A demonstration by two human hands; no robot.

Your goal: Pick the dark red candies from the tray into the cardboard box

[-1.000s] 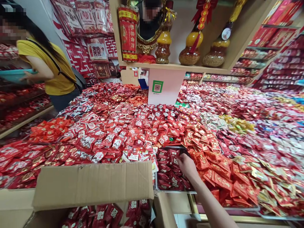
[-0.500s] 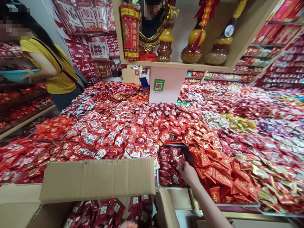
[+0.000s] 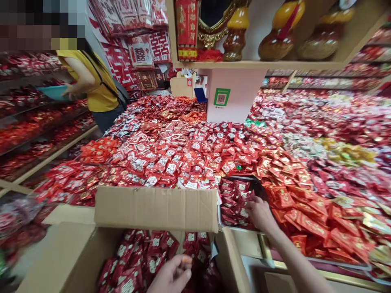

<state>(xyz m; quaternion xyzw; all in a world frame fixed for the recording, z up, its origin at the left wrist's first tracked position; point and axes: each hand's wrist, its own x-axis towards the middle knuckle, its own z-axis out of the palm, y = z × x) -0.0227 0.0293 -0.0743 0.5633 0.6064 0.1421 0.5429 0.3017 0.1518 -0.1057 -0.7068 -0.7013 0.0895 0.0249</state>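
Observation:
My left hand point(image 3: 173, 273) is over an open cardboard box point(image 3: 155, 207), its fingers loosely curled and apart from the thumb, with nothing visible in it. Dark red wrapped packets point(image 3: 128, 260) with pale printed characters lie in the box beneath that hand. To the right, my right hand point(image 3: 260, 212) reaches into a metal-rimmed tray point(image 3: 220, 217) of similar dark red packets point(image 3: 233, 203). Its bent fingers are closed against a packet at the pile's right side; the fingertips are partly hidden. A dark bare strip of the tray shows behind this hand.
Heaps of red and orange packets point(image 3: 308, 215) surround the tray. Above the display is a wooden shelf point(image 3: 269, 65) with gourd-shaped bottles. A white pillar point(image 3: 235, 95) bears a code sign. At left, a person in a yellow top point(image 3: 102, 91) holds a teal basin point(image 3: 53, 92).
The view has shifted left and down, so more of the box shows. My left hand has come up into view above the packets. My right hand stays at the tray's packets.

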